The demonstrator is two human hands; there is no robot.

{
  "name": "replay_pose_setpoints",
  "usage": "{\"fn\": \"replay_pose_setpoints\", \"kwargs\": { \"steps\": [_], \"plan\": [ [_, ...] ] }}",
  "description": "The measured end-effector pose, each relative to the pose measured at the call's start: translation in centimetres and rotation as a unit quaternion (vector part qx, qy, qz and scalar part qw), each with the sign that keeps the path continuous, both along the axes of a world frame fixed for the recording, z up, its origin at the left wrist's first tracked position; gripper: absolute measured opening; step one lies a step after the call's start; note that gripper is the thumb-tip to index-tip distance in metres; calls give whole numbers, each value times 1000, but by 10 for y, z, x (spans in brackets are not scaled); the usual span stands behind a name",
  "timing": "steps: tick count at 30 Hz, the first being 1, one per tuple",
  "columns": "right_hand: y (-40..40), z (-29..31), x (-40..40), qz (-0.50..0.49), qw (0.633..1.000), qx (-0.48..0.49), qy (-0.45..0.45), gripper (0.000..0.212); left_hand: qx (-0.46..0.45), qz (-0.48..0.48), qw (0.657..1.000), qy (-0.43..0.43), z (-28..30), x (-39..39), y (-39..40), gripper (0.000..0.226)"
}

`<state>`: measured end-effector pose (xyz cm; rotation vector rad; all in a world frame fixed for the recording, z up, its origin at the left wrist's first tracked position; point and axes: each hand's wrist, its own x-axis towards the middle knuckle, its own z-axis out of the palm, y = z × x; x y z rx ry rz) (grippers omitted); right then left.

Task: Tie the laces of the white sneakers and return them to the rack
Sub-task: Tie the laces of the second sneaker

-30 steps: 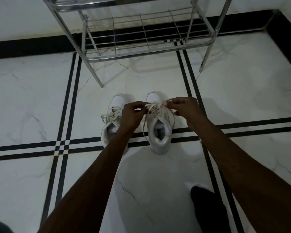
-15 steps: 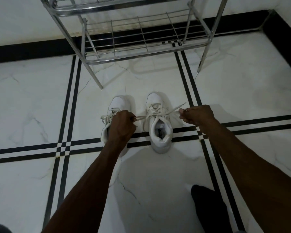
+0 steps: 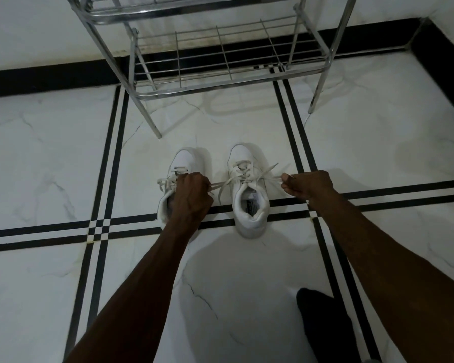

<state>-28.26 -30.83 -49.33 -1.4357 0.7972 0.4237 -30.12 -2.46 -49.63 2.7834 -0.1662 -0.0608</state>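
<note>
Right now I have both hands out over the floor (image 3: 50, 158) with the 2 white sneakers between and beneath them. My left hand (image 3: 190, 196) is clenched into a fist directly over the left sneaker (image 3: 180, 163), covering its middle, and it pinches 1 end of the lace (image 3: 224, 183) that runs rightward to the other shoe. My right hand (image 3: 308, 184) sits just right of the right sneaker (image 3: 249, 203), fingers curled shut on the opposite lace end, which stretches taut from the shoe's eyelets to my fingertips. So the right sneaker lies between my hands, with its lace pulled out to both sides. Both shoes stand side by side, toes pointing to the far side, heels near me, across the black double stripe in the tiles. Loose lace loops of the left sneaker spill out to the left of my fist. Farther off stands the metal rack (image 3: 220, 82), its lowest wire shelf bare, well apart from the shoes.
</note>
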Motion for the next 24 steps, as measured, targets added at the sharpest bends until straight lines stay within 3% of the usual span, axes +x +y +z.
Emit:
{"fn": "replay_pose_setpoints", "kwargs": {
  "steps": [3,5,7,9,10,13,19,22,24],
  "plan": [
    [0,-3,-1,41,994,-51,-93,41,-43,-10,999,-14,2,4,-4,18],
    [2,-2,0,87,970,-133,-182,53,-100,-26,995,-12,3,2,-9,46],
    [5,5,3,167,896,-271,-308,56,-162,-46,986,4,4,-1,-16,60],
    [14,10,5,285,818,-319,-383,54,-185,-61,981,9,1,-1,-23,53],
    [18,8,6,337,799,-315,-386,53,-175,-61,983,17,-3,-1,-25,47],
    [26,1,-3,405,795,-306,-333,47,-178,-15,983,37,-8,-4,-33,34],
    [31,-8,-14,355,808,-337,-329,22,-213,78,972,62,-12,-12,-45,27],
    [31,-11,-15,329,816,-348,-323,18,-186,77,978,58,-13,-12,-43,27],
    [31,-14,-14,325,795,-387,-334,14,-134,57,989,37,-11,-10,-44,25]
  ]
}}
